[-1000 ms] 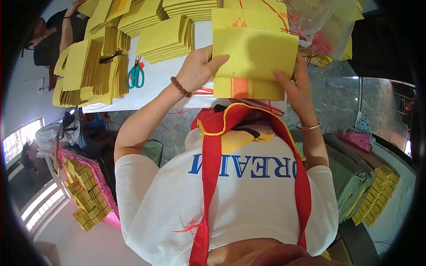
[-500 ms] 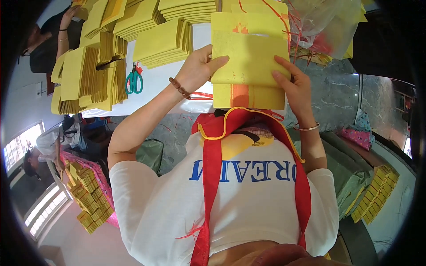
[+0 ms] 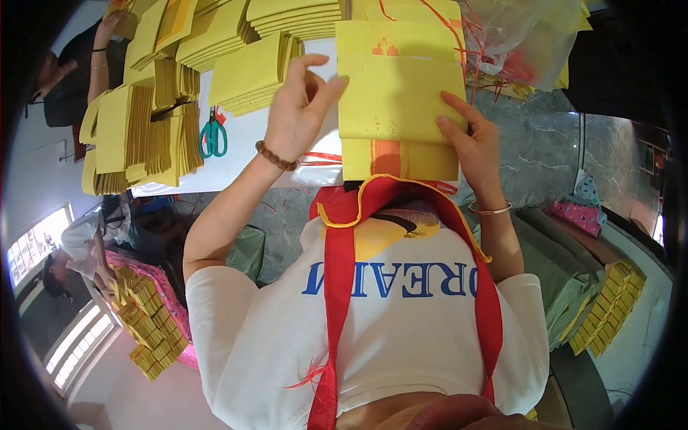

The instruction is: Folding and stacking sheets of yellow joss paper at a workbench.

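"The grip?"
"The right hand [image 3: 475, 140] touched the yellow paper [image 3: 398, 100] along its right side, any pinch unclear; the left hand [image 3: 297, 107], fingers parted, held nothing."
"And the paper?"
"It lay over an orange-marked sheet [image 3: 412, 159]; probably light, easily creased, best held by 2 opposite edges."

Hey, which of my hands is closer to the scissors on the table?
Your left hand: it's raised just to the right of the scissors. Your right hand is much farther right, on the far edge of the yellow paper.
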Demonstrator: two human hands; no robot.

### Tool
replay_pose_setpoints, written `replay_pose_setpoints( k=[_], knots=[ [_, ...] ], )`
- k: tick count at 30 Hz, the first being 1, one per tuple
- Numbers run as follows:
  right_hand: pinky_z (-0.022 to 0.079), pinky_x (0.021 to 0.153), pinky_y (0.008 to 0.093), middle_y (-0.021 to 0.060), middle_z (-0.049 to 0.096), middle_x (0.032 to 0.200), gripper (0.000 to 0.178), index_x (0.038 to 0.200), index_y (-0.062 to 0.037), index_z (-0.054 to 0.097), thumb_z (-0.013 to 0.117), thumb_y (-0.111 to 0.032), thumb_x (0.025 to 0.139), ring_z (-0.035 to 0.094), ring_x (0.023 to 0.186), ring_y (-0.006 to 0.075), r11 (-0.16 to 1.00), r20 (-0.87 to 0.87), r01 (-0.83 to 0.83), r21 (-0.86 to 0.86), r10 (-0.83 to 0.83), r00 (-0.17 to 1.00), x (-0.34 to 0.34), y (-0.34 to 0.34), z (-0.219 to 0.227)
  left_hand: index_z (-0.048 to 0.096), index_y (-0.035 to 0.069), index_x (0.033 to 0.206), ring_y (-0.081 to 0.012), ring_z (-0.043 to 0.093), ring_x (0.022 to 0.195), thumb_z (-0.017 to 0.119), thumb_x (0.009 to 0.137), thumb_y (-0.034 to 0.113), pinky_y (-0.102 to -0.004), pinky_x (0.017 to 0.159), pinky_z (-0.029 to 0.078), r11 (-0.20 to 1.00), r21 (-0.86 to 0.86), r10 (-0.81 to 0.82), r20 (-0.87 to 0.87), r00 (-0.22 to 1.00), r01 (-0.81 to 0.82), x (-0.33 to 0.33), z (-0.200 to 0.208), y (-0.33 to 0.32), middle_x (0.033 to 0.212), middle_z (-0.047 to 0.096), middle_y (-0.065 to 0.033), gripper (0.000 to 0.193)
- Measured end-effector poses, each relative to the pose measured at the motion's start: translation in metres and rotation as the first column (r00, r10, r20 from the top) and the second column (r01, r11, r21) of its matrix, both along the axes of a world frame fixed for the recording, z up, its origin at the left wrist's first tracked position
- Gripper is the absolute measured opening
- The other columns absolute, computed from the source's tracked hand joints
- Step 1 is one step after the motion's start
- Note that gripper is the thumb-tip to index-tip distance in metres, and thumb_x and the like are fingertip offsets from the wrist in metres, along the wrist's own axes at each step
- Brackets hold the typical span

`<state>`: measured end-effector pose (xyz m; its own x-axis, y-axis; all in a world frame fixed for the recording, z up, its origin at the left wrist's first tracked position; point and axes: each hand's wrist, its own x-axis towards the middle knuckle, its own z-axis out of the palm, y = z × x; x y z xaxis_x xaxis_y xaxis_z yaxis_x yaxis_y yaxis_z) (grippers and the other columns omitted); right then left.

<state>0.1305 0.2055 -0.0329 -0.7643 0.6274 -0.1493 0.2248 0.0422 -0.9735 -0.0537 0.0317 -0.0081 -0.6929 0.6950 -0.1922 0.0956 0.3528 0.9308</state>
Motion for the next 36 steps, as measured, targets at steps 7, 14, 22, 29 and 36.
replay_pose_setpoints(
  k=[7, 14, 22, 29, 36],
  knots=[
    [0.048, 0.075, 0.0244, 0.0113, 0.066, 0.100, 0.035, 0.115, -0.0013, 0.059, 0.062, -0.011, 0.081, 0.059, 0.085, 0.0099, 0.999, 0.012, 0.022, 0.039, -0.023, 1.000, 0.000, -0.003, 0.002, 0.055, 0.004, 0.113, -0.0292, 0.049, 0.107, 0.064, 0.078, 0.021, -0.0400, 0.087, 0.038, 0.925, -0.108, -0.265, -0.872, 0.411, 0.365, 0.043, 0.011, 0.039, 0.111, 0.055, -0.0139, 0.040],
    [0.048, 0.071, 0.0224, 0.0137, 0.063, 0.107, 0.035, 0.115, -0.0032, 0.060, 0.063, -0.010, 0.081, 0.061, 0.086, 0.0129, 0.999, 0.010, -0.003, 0.041, 0.002, 1.000, 0.002, -0.002, 0.002, 0.048, 0.009, 0.126, -0.0297, 0.040, 0.119, 0.063, 0.078, 0.030, -0.0412, 0.095, 0.032, 0.887, -0.263, -0.411, -0.826, 0.387, 0.380, 0.046, -0.020, 0.042, 0.131, 0.043, -0.0133, 0.054],
    [0.022, 0.104, 0.0455, 0.0111, 0.040, 0.138, 0.051, 0.128, -0.0079, 0.049, 0.057, -0.032, 0.083, 0.038, 0.125, 0.0294, 0.374, 0.299, -0.319, 0.871, 0.112, 0.948, 0.016, -0.020, 0.015, 0.048, 0.008, 0.123, -0.0307, 0.038, 0.120, 0.062, 0.079, 0.033, -0.0427, 0.099, 0.029, 0.889, -0.289, -0.413, -0.841, 0.350, 0.355, 0.044, -0.027, 0.041, 0.128, 0.043, -0.0143, 0.053],
    [0.010, 0.106, 0.0576, 0.0050, 0.031, 0.145, 0.057, 0.134, -0.0090, 0.041, 0.051, -0.039, 0.086, 0.024, 0.135, 0.0295, 0.437, 0.364, -0.431, 0.789, 0.232, 0.902, 0.022, -0.022, -0.006, 0.048, 0.010, 0.125, -0.0297, 0.040, 0.116, 0.067, 0.072, 0.040, -0.0419, 0.093, 0.032, 0.883, -0.231, -0.406, -0.813, 0.418, 0.408, 0.043, -0.023, 0.034, 0.132, 0.042, -0.0119, 0.064],
    [0.020, 0.108, 0.0416, 0.0106, 0.044, 0.137, 0.051, 0.133, -0.0036, 0.042, 0.037, -0.038, 0.095, 0.029, 0.133, 0.0268, 0.896, 0.007, -0.340, 0.286, 0.353, 0.936, 0.028, 0.004, 0.005, 0.053, 0.002, 0.117, -0.0280, 0.052, 0.093, 0.065, 0.067, 0.028, -0.0344, 0.074, 0.043, 0.919, -0.346, -0.352, -0.936, -0.003, 0.189, 0.060, -0.029, 0.040, 0.109, 0.057, -0.0128, 0.058]
  ],
)
